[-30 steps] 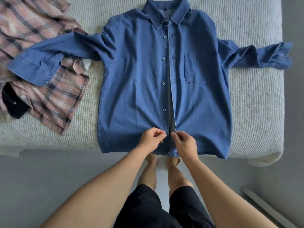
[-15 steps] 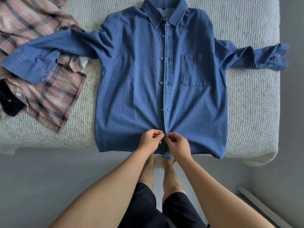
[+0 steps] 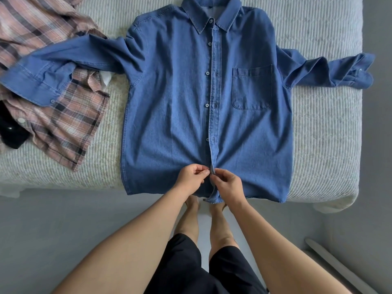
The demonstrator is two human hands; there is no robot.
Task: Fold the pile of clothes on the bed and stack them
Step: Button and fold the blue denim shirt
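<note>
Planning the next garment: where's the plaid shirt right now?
In the head view, the plaid shirt lies crumpled at the bed's left edge, partly under the denim shirt's outstretched sleeve.

Location: a bedroom in a home. Evidence: a bed (image 3: 322, 132) covered by a pale ribbed bedspread, its corner hanging over a plain grey floor (image 3: 63, 230). Everyday clothing lies on the bed: a blue denim shirt (image 3: 169, 102) spread flat and a pink plaid shirt (image 3: 63, 124) crumpled beside it. The person stands barefoot in dark shorts.
</note>
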